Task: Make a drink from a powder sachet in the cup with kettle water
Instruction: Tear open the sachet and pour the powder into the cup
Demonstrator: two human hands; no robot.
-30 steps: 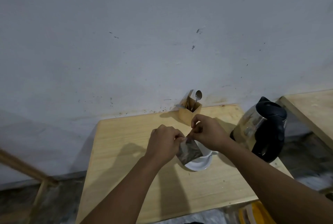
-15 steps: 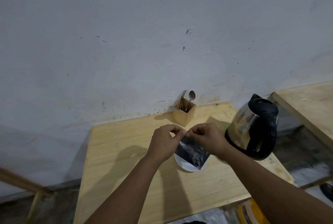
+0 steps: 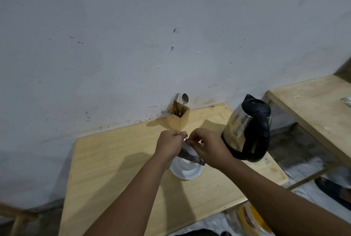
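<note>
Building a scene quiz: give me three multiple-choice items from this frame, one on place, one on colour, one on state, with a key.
1. Where does the kettle stand?
A. right of the cup
B. left of the cup
C. on the floor

2. What colour is the kettle's handle?
A. red
B. black
C. white

3. What is the state of the sachet?
A. lying flat on the table
B. in the holder
C. held by both hands above the cup

Key: 1 A, it is beside the right hand; 2 B, handle and lid are dark; 3 C, left hand and right pinch it.
</note>
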